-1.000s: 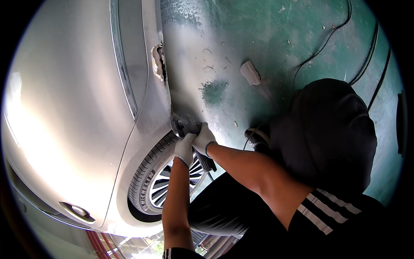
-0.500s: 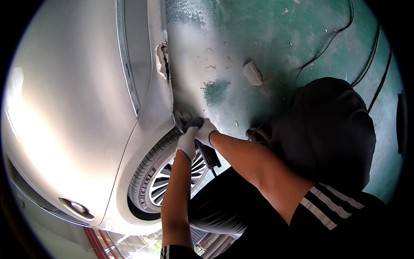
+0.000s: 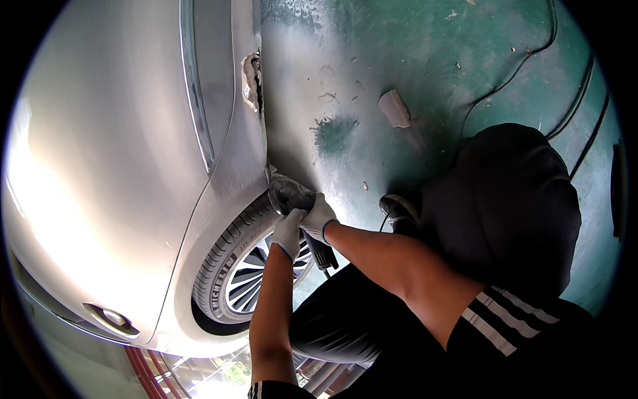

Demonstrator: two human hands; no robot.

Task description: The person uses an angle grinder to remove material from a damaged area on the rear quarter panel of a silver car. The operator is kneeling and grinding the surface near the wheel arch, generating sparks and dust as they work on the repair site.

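Observation:
Both my hands, in whitish work gloves, are closed on a black angle grinder (image 3: pixel 322 254). My left hand (image 3: pixel 287 234) wraps it close behind its round head, and my right hand (image 3: pixel 319 217) grips it from the other side, touching the left. The round head lies at the lower body edge just ahead of the tire (image 3: pixel 226 256); whether the disc touches metal I cannot tell. Scuffed bare metal shows on the silver car (image 3: pixel 126 173) around that corner. Farther along the sill is a ragged, torn hole (image 3: pixel 250 83).
A worn green floor (image 3: pixel 438 53) with pale dust lies right of the car. On it are a beige scrap (image 3: pixel 395 108) and dark cables (image 3: pixel 515 74) at the far right. My bent knee (image 3: pixel 512 199) and shoe (image 3: pixel 400 209) are close to my right arm.
The grinder's head has turned so more of its round face shows, and the blur around it is gone. Both hands stay on the tool. The whole view has shifted slightly.

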